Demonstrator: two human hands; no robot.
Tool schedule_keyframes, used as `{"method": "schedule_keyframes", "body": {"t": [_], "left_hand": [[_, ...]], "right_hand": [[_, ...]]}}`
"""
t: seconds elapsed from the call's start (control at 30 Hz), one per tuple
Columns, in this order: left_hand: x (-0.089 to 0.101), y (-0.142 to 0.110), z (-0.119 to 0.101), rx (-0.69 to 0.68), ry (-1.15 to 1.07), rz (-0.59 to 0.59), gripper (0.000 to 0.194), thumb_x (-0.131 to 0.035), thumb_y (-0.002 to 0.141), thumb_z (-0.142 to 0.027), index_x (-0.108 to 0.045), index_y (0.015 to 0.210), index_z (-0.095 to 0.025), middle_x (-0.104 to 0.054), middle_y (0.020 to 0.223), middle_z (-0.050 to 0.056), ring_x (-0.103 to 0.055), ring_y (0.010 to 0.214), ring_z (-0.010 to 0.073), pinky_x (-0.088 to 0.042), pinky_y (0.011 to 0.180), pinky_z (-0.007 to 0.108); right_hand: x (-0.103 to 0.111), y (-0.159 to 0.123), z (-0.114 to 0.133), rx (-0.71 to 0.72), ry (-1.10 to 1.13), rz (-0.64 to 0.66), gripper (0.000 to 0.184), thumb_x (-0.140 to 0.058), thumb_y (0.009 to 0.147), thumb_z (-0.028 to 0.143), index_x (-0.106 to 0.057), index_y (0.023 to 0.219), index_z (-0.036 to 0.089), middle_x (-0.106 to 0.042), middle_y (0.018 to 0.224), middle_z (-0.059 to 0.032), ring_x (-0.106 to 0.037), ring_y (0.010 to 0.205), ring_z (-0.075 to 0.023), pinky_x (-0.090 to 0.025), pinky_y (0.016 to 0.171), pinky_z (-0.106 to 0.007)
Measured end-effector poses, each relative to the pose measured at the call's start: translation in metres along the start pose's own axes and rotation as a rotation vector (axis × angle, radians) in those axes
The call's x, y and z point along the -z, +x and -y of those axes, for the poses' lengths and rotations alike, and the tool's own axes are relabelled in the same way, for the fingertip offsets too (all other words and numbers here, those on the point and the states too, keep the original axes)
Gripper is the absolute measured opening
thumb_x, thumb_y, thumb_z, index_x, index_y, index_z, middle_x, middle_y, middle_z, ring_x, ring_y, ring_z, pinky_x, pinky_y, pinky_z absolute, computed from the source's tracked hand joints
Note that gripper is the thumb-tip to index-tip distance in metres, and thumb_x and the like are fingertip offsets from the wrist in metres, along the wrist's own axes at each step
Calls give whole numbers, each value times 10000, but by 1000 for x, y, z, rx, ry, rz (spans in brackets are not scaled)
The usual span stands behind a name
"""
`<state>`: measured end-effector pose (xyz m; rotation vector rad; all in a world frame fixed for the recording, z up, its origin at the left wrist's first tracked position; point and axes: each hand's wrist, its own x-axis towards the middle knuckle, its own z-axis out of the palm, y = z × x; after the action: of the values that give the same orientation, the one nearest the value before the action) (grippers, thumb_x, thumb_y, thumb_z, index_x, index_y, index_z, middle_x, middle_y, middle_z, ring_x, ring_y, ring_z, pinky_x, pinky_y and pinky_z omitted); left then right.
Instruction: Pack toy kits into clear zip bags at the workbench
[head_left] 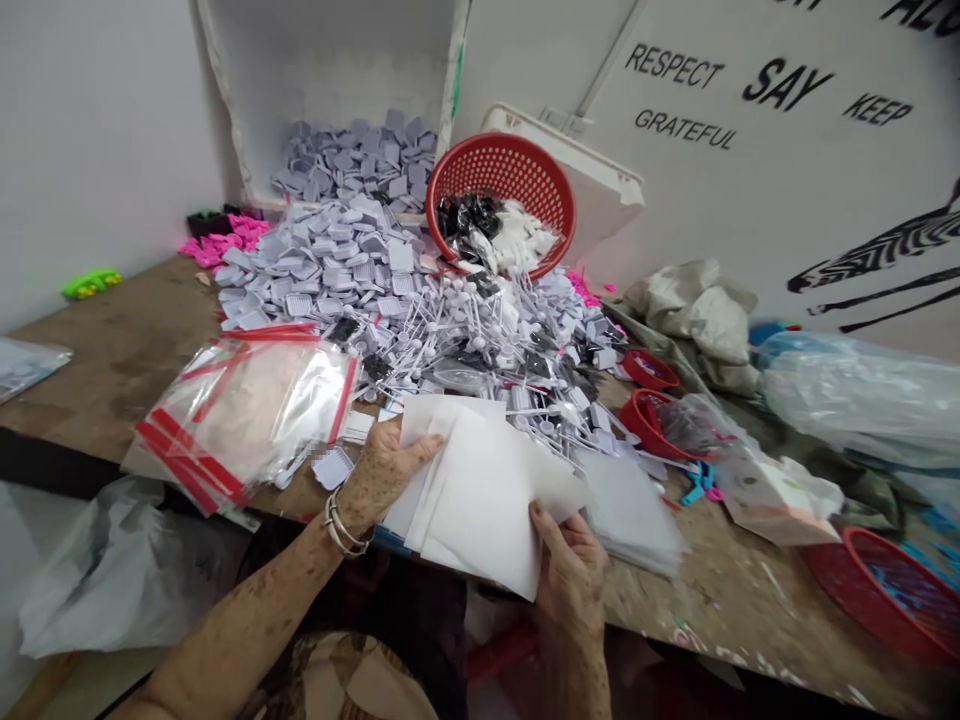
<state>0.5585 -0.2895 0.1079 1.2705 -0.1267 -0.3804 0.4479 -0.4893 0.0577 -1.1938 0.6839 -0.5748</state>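
Several white paper sheets (480, 500) are fanned out at the table's front edge, held between both hands. My left hand (386, 470), with bangles at the wrist, pinches their left side with the thumb on top. At the lower right, my right hand (574, 560) grips the sheets between thumb and fingers. Close to the right hand lies a stack of thin translucent white sheets (630, 510). Clear plastic bags with red strips (262, 400) lie left of my left hand, and a small pale lavender tray (331, 467) sits just beside it.
Behind the paper rises a heap of pale lavender plastic pieces (322, 260). A red basket (555, 180) with black and white packets tilts on the heap. Small red bowls (649, 370), a tissue box (780, 505) and a red tub (862, 580) stand on the right.
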Motion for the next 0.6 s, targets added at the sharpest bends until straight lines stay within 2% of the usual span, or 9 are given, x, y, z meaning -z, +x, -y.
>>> {"method": "schedule_keyframes", "body": {"t": [0.13,0.2,0.3,0.4,0.5,0.6], "left_hand": [[-1,0,2,8,65,16,313,-744,718,-380,-744,908,-132,-759,831,58,-671,662,171,-534,573,246],[-3,1,1,-67,167,-35,258,-719,725,-344,-745,872,-134,-762,835,55,-681,689,176,-528,577,237],[-7,1,0,-191,321,-118,199,-663,749,-297,-742,847,-143,-765,822,43,-694,724,179,-533,620,235],[-8,2,-1,-267,411,-173,221,-627,770,-282,-738,907,-149,-771,835,40,-705,749,182,-547,689,247],[-4,4,-1,-301,430,-237,281,-626,769,-286,-718,1000,-153,-777,919,49,-717,821,188,-555,759,252],[1,7,2,-245,390,-247,295,-641,760,-307,-711,999,-148,-774,927,54,-719,818,192,-561,745,254]], "right_hand": [[3,1,-3,17,-26,-7,425,-883,560,399,-758,913,200,-784,869,-32,-712,783,-188,-579,703,-274],[4,0,-3,-2,-36,15,456,-870,588,416,-747,974,205,-783,900,-37,-712,771,-190,-578,691,-278],[4,-4,-3,-41,-86,119,506,-861,622,406,-720,1068,213,-780,935,-51,-705,737,-187,-566,649,-272],[5,-6,-1,-67,-139,177,535,-875,608,381,-712,1088,208,-777,933,-55,-697,750,-183,-556,652,-257],[11,-4,3,-52,-217,125,548,-872,602,418,-718,1081,200,-774,933,-56,-686,752,-187,-545,634,-255],[16,0,4,-13,-295,68,557,-871,591,438,-722,1071,198,-770,910,-46,-668,718,-185,-529,601,-256]]}}
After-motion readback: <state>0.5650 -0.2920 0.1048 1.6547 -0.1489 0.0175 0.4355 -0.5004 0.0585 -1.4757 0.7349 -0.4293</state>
